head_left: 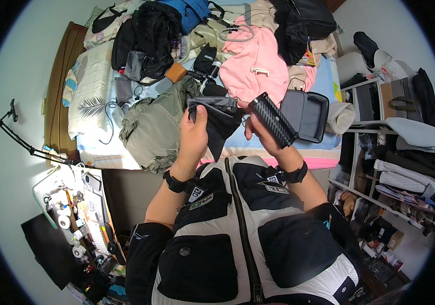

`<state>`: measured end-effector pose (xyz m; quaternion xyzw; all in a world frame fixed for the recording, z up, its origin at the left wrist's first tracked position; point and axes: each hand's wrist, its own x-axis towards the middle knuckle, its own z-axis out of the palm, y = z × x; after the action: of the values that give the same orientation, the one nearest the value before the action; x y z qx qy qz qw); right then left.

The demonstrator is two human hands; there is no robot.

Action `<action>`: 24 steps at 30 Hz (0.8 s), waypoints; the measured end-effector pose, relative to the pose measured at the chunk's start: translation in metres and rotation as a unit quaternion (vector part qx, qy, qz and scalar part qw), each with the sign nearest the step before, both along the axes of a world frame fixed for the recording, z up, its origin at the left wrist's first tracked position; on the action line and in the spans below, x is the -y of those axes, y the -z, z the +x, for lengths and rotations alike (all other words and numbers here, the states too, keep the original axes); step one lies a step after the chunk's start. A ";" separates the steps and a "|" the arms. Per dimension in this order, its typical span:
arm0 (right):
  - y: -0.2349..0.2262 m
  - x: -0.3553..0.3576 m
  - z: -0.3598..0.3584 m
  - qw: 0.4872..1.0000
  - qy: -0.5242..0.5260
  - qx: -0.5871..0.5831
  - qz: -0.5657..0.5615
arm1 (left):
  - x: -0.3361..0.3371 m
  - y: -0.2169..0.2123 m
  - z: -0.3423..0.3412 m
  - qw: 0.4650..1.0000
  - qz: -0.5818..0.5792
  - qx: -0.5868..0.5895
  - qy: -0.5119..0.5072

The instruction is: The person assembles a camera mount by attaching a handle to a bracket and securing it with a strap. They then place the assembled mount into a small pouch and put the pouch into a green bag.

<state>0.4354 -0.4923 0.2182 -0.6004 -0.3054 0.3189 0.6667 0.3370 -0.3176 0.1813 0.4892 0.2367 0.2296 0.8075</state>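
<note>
My left hand (193,133) grips a dark grey cloth pouch (218,118) that hangs open and limp in front of my chest. In my right hand (261,131) I hold a black textured cylinder (274,118), tilted with its far end pointing up and left toward the pouch. The two things almost touch above the edge of the bed. Both wrists carry black bands. I wear a black and white jacket (237,229).
An open grey zip case (304,115) lies on the bed just right of my hands. The bed holds an olive jacket (154,127), a pink hoodie (255,63), black bags (149,35). Shelves with folded clothes (400,152) stand right; a cluttered desk (77,223) left.
</note>
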 end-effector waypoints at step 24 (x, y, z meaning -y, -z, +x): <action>0.018 0.001 0.005 0.969 0.053 -0.232 0.068 | -0.004 -0.021 -0.001 0.977 0.163 -0.009 0.139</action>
<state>0.4407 -0.4928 0.2001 -0.4785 -0.1311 0.3917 0.7748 0.3357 -0.3136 0.2018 0.6441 0.1328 0.1465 0.7390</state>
